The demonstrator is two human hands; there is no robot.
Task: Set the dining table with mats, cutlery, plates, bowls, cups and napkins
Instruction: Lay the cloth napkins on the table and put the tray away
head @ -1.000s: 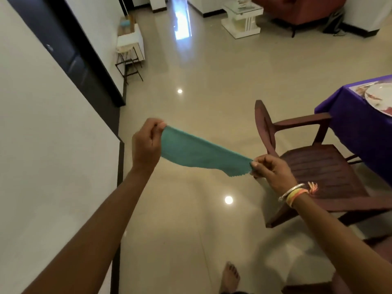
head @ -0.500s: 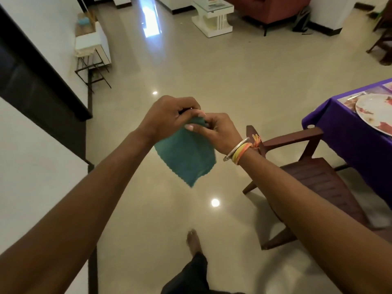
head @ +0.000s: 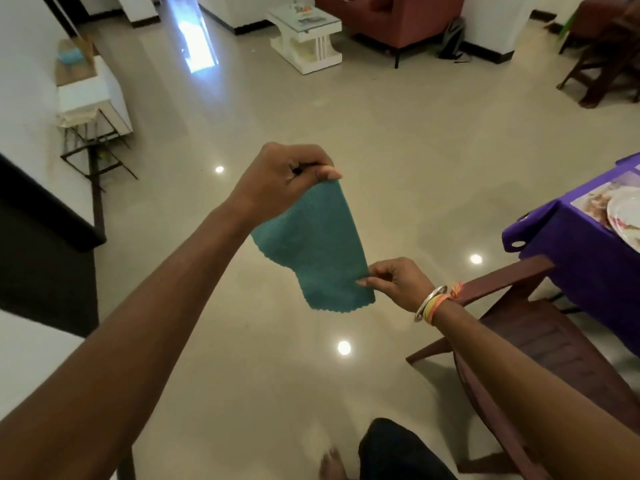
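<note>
Cut off by the right edge: purple-clothed table (head: 585, 261), beside a wooden chair (head: 540, 344). Hangs in mid-air left of that chair: teal napkin (head: 318, 247), long axis slanting top-left to bottom-right. Pinched at the top by left hand (head: 280, 181), at the lower right edge by right hand (head: 398, 282), fingers curled.

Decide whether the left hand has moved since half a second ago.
Yes. Judged against the chair's armrest, the left hand has risen and drawn leftward, away from the right hand, stretching the teal napkin between them.
</note>
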